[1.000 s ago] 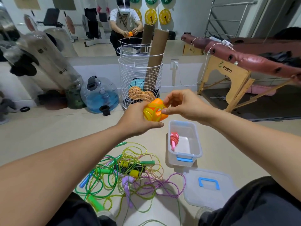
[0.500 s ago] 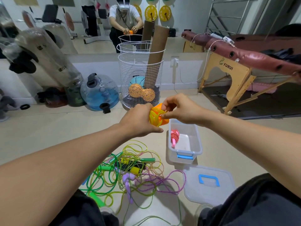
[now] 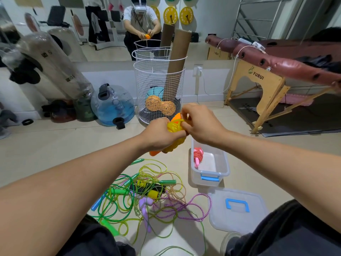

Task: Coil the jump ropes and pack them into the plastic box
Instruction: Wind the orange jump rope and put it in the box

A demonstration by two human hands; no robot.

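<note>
above floor, both hands (image 3: 184, 130) now lower, gripping yellow rope (image 3: 174, 126).

Glossy translucent plastic box (image 3: 210, 174); white wire-mesh basket (image 3: 158, 84).

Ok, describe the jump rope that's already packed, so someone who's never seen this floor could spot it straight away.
Find the white wire basket by the mirror wall; on the floor in front of it, to the right, sits an open clear plastic box with blue latches. The coiled pink jump rope lies inside, against the left wall. It is the only rope in a box, and the only pink one; the others are loose or in the hands.
</note>
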